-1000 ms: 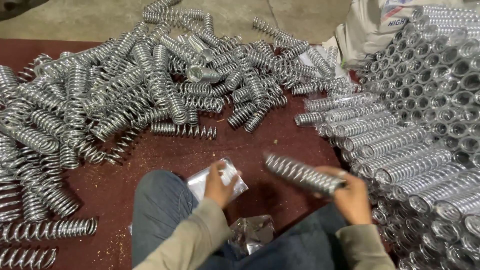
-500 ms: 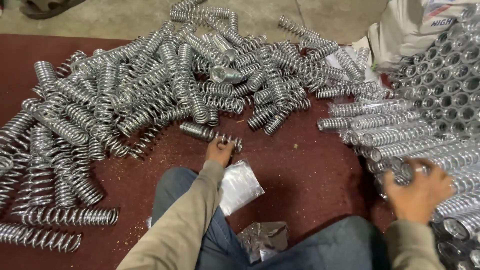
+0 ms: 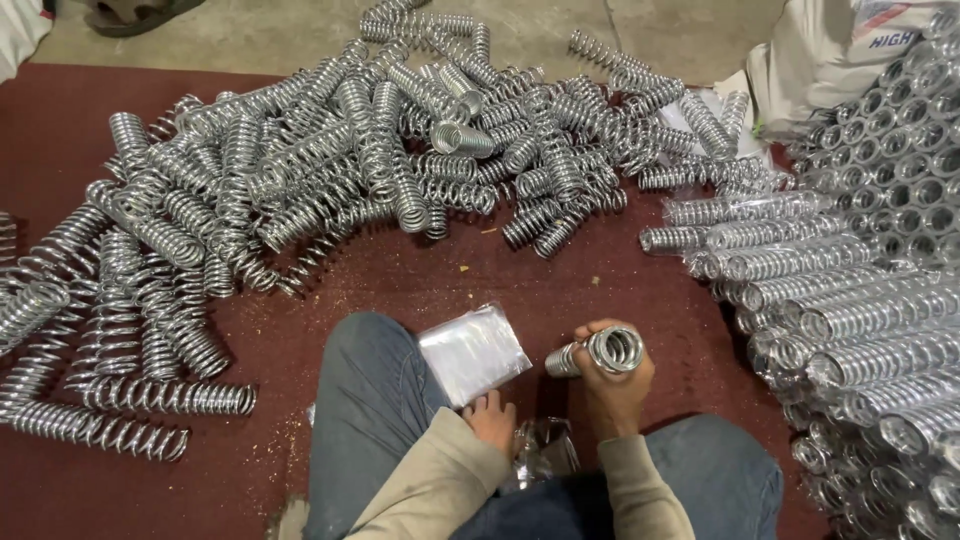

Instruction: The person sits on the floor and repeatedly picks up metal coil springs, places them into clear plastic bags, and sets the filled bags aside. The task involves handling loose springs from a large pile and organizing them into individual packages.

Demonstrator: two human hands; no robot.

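Head view here, and I'm looking down at crossed legs in blue jeans on a dark red mat (image 3: 330, 290). My right hand (image 3: 612, 385) has its fingers clamped round a shiny steel coil spring (image 3: 598, 352), held up on end just in front of the right knee so I'm staring down its hollow middle. My left hand (image 3: 492, 418) rests by a small stack of flat clear plastic sleeves (image 3: 473, 352) lying against the left knee, fingers loosely curled and touching its near edge, not gripping anything as far as I can tell.

Progress-wise, I'd guess somewhere near halfway: a neat stack of springs already in glossy plastic wrap (image 3: 850, 300) is banked up on the right, but a big loose heap of bare springs (image 3: 330, 180) sprawls across the mat's far and left side, all unwrapped.

Springs look hard, bright, chrome-ish, tightly ribbed. The sleeves are thin and crinkly. The mat is rough, with gritty specks.
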